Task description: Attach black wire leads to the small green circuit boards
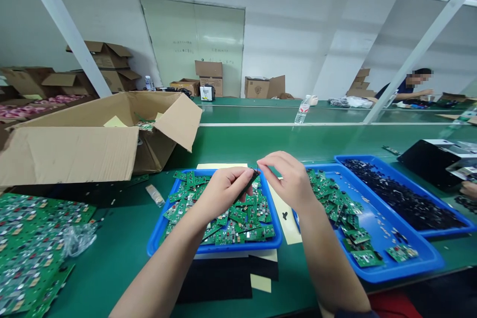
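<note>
One dark strip [245, 189] sits gripped by the curled left hand [225, 186] above the leftmost blue tray [238, 247] of circuit boards [238, 214]. Over that tray's far right corner, the right hand [288, 179], thumb and forefinger nearly together, seems to pinch a thin piece [257, 166], too small to identify.

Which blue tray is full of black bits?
The far-right tray, heaped with black bits. The left tray and middle tray hold mostly green boards.

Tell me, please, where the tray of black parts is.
In the head view, the tray of black parts lies on the right, between the right tray of boards and the black box.
</note>
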Motion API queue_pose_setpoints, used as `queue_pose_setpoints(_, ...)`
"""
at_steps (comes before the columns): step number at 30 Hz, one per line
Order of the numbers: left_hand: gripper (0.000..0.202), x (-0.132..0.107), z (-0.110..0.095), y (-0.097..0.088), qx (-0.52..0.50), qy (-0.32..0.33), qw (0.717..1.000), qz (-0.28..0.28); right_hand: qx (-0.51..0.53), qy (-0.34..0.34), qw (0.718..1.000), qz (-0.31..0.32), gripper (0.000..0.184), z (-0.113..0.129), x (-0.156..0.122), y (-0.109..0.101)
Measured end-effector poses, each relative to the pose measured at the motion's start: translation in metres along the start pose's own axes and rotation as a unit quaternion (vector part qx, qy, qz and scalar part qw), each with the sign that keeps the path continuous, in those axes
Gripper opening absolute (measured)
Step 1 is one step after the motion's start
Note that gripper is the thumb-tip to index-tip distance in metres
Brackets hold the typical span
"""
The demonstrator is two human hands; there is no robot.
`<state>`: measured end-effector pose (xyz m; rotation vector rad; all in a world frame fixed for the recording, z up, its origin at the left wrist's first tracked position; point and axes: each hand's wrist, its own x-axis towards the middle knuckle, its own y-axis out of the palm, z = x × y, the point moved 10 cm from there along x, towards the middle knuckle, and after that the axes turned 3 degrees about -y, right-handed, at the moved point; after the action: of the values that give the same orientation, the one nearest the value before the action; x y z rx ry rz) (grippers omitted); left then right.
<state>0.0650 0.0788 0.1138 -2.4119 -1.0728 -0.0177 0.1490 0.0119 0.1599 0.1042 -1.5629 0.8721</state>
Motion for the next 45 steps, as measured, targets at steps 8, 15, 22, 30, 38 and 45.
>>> queue_pose_setpoints(8, 0.047, -0.001, 0.001, 0.004, -0.024, -0.002, 0.999, 0.034, -0.025, -0.043, 0.996, -0.078, 0.019, 0.012, -0.003, -0.009)
queue_pose_setpoints(15, 0.033, 0.000, -0.003, -0.005, 0.014, 0.051, 0.998, -0.037, 0.061, 0.060, 0.990, -0.115, 0.052, -0.010, -0.007, -0.010)
queue_pose_setpoints(22, 0.044, -0.008, -0.017, -0.020, 0.130, 0.179, 0.970, -0.103, 0.157, 0.150, 0.975, -0.054, 0.013, -0.019, -0.008, -0.001)
queue_pose_setpoints(30, 0.037, -0.008, -0.015, -0.023, 0.119, 0.174, 0.969, -0.130, 0.087, 0.060, 0.990, -0.097, 0.010, 0.006, -0.001, -0.013)
queue_pose_setpoints(38, 0.030, -0.016, -0.029, -0.030, 0.144, 0.245, 0.941, -0.182, 0.179, 0.072, 0.981, 0.017, 0.028, 0.002, -0.005, 0.004)
queue_pose_setpoints(45, 0.031, -0.037, -0.049, -0.034, 0.225, 0.339, 0.870, -0.280, 0.414, 0.258, 0.865, 0.117, 0.033, -0.026, -0.024, 0.039)
